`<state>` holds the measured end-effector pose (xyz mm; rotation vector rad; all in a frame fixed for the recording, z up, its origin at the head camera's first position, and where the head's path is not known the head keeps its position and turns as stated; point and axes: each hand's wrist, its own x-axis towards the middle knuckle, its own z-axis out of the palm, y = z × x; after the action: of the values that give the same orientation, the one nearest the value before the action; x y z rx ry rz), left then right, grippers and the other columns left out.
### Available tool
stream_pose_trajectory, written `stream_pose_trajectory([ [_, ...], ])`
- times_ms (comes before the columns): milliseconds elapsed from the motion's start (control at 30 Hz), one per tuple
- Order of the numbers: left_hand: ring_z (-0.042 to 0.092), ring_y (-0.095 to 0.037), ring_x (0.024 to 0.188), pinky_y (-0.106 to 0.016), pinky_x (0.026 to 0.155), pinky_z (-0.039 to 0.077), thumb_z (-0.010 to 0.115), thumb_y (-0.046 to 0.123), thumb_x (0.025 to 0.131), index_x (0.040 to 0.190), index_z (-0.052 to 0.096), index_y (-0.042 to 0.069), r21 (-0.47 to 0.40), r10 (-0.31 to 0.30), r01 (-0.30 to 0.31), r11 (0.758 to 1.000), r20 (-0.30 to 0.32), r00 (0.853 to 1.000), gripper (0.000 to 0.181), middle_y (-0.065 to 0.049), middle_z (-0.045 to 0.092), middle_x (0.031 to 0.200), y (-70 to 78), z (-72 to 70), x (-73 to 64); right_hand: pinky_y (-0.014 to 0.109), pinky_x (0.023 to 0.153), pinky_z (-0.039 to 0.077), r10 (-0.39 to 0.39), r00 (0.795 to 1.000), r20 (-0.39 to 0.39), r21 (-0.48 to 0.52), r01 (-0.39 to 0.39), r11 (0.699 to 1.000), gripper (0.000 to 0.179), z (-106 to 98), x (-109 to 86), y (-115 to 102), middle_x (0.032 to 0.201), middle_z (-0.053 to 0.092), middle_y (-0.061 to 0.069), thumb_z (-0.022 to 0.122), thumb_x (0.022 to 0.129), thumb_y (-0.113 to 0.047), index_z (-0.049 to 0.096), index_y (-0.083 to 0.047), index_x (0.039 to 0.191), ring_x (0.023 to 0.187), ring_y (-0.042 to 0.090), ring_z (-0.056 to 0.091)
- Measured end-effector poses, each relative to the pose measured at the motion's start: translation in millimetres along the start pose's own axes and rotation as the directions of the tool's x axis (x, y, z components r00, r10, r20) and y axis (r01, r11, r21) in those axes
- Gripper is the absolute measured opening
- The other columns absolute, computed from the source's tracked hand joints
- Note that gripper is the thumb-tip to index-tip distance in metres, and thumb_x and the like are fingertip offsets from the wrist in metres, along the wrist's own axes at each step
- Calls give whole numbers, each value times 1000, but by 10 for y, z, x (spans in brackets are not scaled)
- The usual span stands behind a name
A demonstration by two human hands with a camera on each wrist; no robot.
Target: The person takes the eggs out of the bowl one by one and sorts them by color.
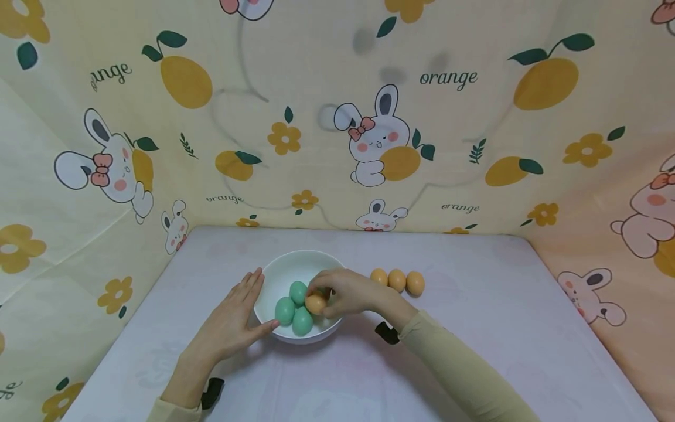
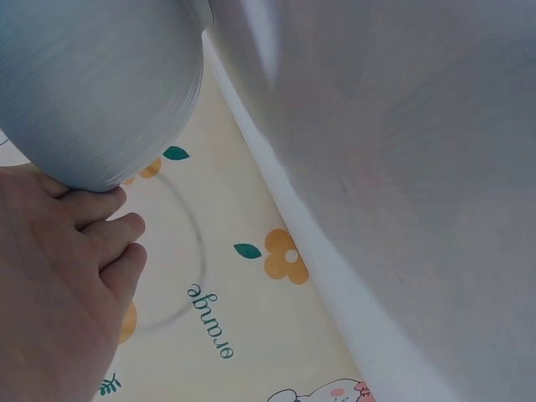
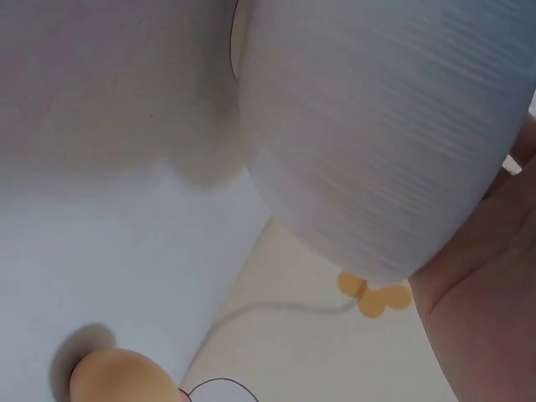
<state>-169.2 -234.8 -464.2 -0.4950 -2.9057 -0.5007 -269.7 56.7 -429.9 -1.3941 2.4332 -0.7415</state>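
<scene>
A white bowl [image 1: 300, 264] stands on the table with three green eggs [image 1: 285, 310] in it. My right hand [image 1: 348, 291] reaches over the bowl's right rim and pinches an orange-brown egg [image 1: 315, 304] beside the green ones. Along the bowl's left side lies my left hand [image 1: 235, 319], its fingers straight and the thumb at the front rim. The left wrist view shows these fingers [image 2: 109, 234] against the bowl's outer wall [image 2: 100, 92]. In the right wrist view the bowl's wall [image 3: 377, 142] hides the fingertips and the held egg.
Three more orange-brown eggs [image 1: 396, 281] sit in a row on the table [image 1: 464, 328], right of the bowl and behind the right forearm. A patterned cloth [image 1: 316, 76] with rabbits and oranges rises behind the table and on both sides.
</scene>
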Motion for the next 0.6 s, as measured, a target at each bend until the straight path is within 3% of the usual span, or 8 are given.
stream_pose_trajectory([
  [133, 23, -39, 157, -56, 126, 26, 63, 66, 93, 163, 26, -2, -6, -4, 4, 1000, 5, 1000, 104, -15, 22, 172, 8, -9, 1, 31, 90, 57, -9, 999, -43, 24, 10, 1000, 46, -10, -28, 17, 125, 68, -9, 77, 81, -5, 72, -20, 124, 100, 11, 63],
  [267, 23, -39, 157, -56, 126, 26, 62, 67, 93, 162, 26, -3, -11, 1, -1, 1000, 4, 1000, 105, -16, 22, 171, 10, -9, -1, 37, 89, 60, -67, 992, -108, 46, 73, 996, 48, -35, -67, 19, 129, 68, -4, 77, 81, -3, 71, -15, 127, 100, 11, 64],
  [433, 23, -39, 157, -56, 126, 26, 62, 68, 93, 162, 26, -3, -12, 6, -6, 1000, -2, 1000, 105, -16, 23, 171, 9, -4, -1, 34, 85, 61, -154, 967, -201, 52, 168, 984, 51, -68, -119, 40, 132, 68, 4, 76, 80, 0, 69, -9, 129, 100, 12, 66],
  [600, 23, -39, 157, -57, 126, 26, 63, 65, 94, 162, 26, -3, -5, -1, 1, 1000, 1, 1000, 104, -16, 23, 171, 18, -9, 3, 33, 83, 61, -180, 940, -289, 63, 206, 977, 49, -121, -189, 40, 132, 67, 5, 76, 81, 0, 69, -8, 129, 99, 12, 65],
])
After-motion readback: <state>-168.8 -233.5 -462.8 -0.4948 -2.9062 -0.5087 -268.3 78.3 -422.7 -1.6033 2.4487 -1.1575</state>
